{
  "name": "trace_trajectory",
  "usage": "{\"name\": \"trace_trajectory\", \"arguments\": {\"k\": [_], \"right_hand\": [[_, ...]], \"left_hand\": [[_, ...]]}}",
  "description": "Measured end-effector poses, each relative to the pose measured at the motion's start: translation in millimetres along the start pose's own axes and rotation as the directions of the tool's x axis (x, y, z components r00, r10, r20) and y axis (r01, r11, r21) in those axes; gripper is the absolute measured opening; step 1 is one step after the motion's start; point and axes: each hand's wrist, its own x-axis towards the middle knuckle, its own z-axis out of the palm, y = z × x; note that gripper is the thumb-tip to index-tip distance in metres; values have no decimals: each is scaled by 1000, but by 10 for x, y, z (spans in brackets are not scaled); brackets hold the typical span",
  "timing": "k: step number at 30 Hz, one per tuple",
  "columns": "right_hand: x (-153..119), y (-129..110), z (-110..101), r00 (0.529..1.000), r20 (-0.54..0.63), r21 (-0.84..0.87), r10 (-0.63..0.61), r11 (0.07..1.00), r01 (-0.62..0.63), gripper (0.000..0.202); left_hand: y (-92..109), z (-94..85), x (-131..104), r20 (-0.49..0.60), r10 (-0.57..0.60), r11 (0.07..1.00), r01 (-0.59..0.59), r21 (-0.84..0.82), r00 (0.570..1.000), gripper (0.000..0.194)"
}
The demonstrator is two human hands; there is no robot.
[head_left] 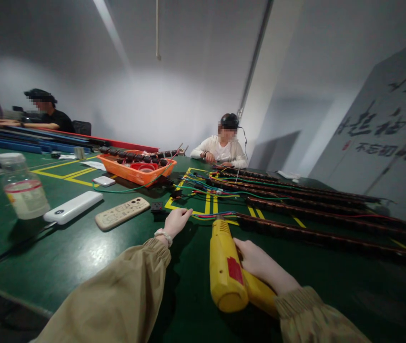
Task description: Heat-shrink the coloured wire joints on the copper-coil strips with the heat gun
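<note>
My right hand (252, 257) is wrapped round the grip of a yellow heat gun (226, 267) with a red label on its side. The gun's nozzle points away from me, close to a bundle of red, blue and green wires (212, 216). My left hand (177, 222) is closed at the left end of those wires, fingertips pinched together on them. A black connector (157, 209) sits just left of that hand. To the right, the wires run into a long dark wrapped strip (296, 233) lying across the green table (188, 276).
An orange basket (131, 172) holds dark parts and a red tape roll. On the left are a patterned phone (122, 214), a white power bank (74, 207) and a glass jar (22, 188). More strips lie at right. One person (220, 147) sits opposite, another (47, 114) far left.
</note>
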Motion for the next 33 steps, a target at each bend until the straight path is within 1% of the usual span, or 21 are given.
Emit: {"name": "trace_trajectory", "arguments": {"k": [2,5,8,12,17,22,27,31,33], "right_hand": [[17,-63,6,1000,-6,-106,-24,994,23,29],[83,-197,17,995,-41,-285,-87,956,72,28],[179,-349,44,988,-33,-361,-151,923,129,27],[276,-492,93,982,-25,-359,-190,918,168,22],[303,-542,122,975,-3,-352,-220,913,205,21],[300,-515,120,973,5,-336,-231,916,219,20],[296,-469,121,964,0,-306,-267,917,254,21],[256,-371,90,967,30,-274,-254,928,253,24],[222,-297,70,970,29,-241,-242,940,242,23]], "left_hand": [[-1,4,-2,-2,11,1000,-11,2,1000,50],[-17,14,4,-10,21,1000,-21,17,1000,50],[-52,35,27,-21,44,999,-44,31,999,50],[-114,64,73,-11,67,997,-67,27,998,50],[-144,73,114,-30,35,999,-35,5,999,51],[-143,76,111,-57,31,999,-32,-24,998,49],[-187,102,119,-70,46,998,-49,-47,996,50],[-220,128,143,-103,52,995,-61,-78,993,51],[-226,137,145,-90,35,991,-46,-125,995,51]]}}
